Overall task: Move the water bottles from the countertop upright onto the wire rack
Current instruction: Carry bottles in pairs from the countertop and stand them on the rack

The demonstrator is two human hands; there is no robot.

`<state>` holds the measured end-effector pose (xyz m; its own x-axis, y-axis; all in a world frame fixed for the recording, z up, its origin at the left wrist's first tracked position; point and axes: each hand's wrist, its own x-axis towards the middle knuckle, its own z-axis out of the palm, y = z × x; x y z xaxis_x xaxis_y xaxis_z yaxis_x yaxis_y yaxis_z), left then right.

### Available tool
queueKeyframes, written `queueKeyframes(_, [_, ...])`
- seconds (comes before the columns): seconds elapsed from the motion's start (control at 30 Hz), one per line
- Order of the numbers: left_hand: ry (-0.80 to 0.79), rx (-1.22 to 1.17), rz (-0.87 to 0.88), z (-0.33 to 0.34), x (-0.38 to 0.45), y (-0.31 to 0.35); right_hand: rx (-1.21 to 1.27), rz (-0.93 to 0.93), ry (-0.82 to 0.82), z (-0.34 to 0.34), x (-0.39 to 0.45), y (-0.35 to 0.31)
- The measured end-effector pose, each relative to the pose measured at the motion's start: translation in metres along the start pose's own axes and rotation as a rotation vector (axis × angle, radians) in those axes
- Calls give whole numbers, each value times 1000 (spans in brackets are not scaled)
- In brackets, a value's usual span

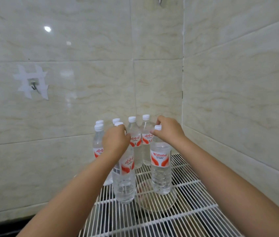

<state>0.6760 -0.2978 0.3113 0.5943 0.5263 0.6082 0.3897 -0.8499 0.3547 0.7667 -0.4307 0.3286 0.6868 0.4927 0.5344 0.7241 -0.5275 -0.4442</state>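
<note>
White wire rack [186, 218] carries upright water bottles [136, 144]; left hand [115, 142] grips one bottle's neck [124, 178], right hand [168, 131] pinches another's cap [161, 168].

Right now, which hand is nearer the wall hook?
Left. The left hand grips a bottle neck below-right of the hook; the right hand is farther right.

My two bare forearms reach forward from 6 o'clock, converging toward 12. My left hand [115, 142] is curled, fingers bent downward at 12 o'clock. My right hand [167, 130] is at its 3 o'clock side, fingers curled, pinching with thumb
</note>
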Motion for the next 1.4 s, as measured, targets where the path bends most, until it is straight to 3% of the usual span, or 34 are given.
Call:
queueKeyframes(0.47, [-283,-460,286,-20,1,-30,189,-171,-291,-22,-1,16])
queueKeyframes(0.67, [-233,-234,271,-26,-1,-35,55,-208,-317,-21,-2,12])
queueKeyframes(0.8, [-312,-173,335,-32,-6,-33,-29,-211,-384,-22,-2,10])
queueKeyframes(1.17, [-265,-117,315,-9,11,6,-80,-199,-212,-14,7,14])
queueKeyframes(1.27, [-258,-135,273,6,21,12,-170,-123,-97,-6,15,19])
queueKeyframes(1.4, [-250,-120,240,20,33,13,-434,-18,-78,-2,28,22])
